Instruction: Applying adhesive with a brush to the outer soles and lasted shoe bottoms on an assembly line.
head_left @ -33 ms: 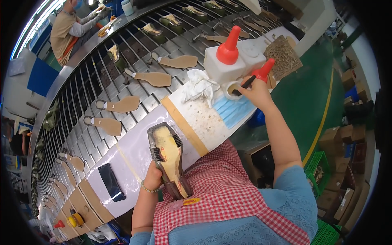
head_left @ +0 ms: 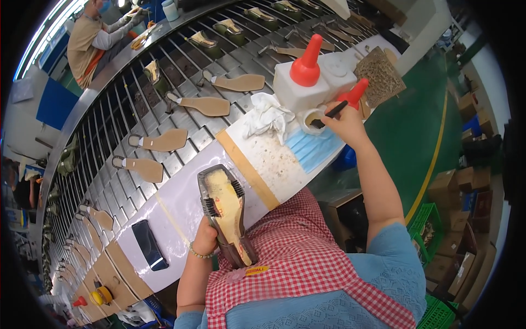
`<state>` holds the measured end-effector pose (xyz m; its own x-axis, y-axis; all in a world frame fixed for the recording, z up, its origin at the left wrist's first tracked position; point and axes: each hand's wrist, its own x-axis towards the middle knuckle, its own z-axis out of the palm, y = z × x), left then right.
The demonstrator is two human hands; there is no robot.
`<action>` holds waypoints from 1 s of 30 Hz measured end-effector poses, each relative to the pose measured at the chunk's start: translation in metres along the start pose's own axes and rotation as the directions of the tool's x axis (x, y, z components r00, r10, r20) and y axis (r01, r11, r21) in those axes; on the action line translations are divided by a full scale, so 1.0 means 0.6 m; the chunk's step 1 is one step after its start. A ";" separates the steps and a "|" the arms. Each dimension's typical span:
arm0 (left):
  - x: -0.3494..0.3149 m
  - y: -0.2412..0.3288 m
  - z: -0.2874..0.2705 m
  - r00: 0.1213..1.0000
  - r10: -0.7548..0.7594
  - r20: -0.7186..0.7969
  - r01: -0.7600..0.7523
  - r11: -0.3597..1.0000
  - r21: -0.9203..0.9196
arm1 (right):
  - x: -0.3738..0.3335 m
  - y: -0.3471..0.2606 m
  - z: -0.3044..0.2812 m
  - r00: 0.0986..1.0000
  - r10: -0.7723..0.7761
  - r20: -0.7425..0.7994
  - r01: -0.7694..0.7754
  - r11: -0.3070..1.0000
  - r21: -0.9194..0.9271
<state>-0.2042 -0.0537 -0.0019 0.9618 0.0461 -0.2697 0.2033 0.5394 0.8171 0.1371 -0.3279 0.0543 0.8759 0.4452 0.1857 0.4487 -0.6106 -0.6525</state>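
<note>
My left hand is closed around the side of a shoe on its last, turned underside up. Its bottom is pale yellow, and dark gathered edges fold over both sides near the toe. My right hand pinches a black-handled brush. The brush's dark tip is at the mouth of a small white jar that contains pale liquid. Close by stand white plastic bottles with red cone caps. A crumpled white cloth lies left of the jar, and a blue face mask is beneath it.
A roller conveyor curves past the white board, carrying tan soles with heel straps and several lasted shoes. A black phone lies on the board at left. Across the conveyor a person works. Cardboard boxes stand at right.
My right hand and the brush have shifted very slightly at the jar. The left hand and the shoe have not visibly moved.
</note>
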 end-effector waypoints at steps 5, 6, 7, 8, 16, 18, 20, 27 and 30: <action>0.008 -0.019 -0.015 0.999 0.043 -0.003 -0.043 0.999 0.008 | -0.019 0.023 -0.013 0.917 0.368 0.152 -0.345 0.546 0.763; 0.009 -0.020 -0.016 0.999 0.053 -0.003 -0.053 0.998 0.019 | -0.024 0.026 -0.014 0.917 0.372 0.145 -0.343 0.547 0.764; 0.010 -0.022 -0.018 0.998 0.063 -0.003 -0.062 0.998 0.029 | -0.029 0.031 -0.012 0.887 0.405 0.224 -0.383 0.372 0.846; 0.010 -0.029 -0.024 0.998 0.061 0.005 -0.061 0.998 0.029 | -0.032 0.036 -0.008 0.855 0.419 0.305 -0.409 0.182 0.894; -0.007 -0.043 -0.029 0.985 0.001 -0.172 -0.025 0.991 -0.133 | -0.034 0.073 0.053 0.651 0.561 0.511 -0.463 -0.240 0.853; 0.010 -0.028 -0.014 0.988 -0.018 -0.155 -0.011 0.982 -0.187 | -0.034 0.110 0.060 0.704 0.447 0.552 -0.448 -0.324 0.833; 0.027 -0.017 -0.003 0.985 -0.063 -0.158 0.026 0.974 -0.225 | -0.037 0.117 0.042 0.807 0.373 0.458 -0.314 -0.385 0.868; 0.055 -0.002 0.025 0.996 -0.013 0.088 0.048 0.913 -0.404 | -0.119 -0.131 -0.021 0.967 -0.073 0.243 -0.238 0.066 0.969; 0.040 0.007 0.042 0.995 -0.065 0.074 0.089 0.919 -0.384 | -0.179 -0.215 0.017 0.906 -0.262 0.333 -0.253 0.298 0.921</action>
<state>-0.1758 -0.0715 0.0082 0.9575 -0.0518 -0.2837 0.2021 0.8224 0.5318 -0.0168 -0.2905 0.1112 0.6167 0.7816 0.0941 -0.2510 0.3085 -0.9175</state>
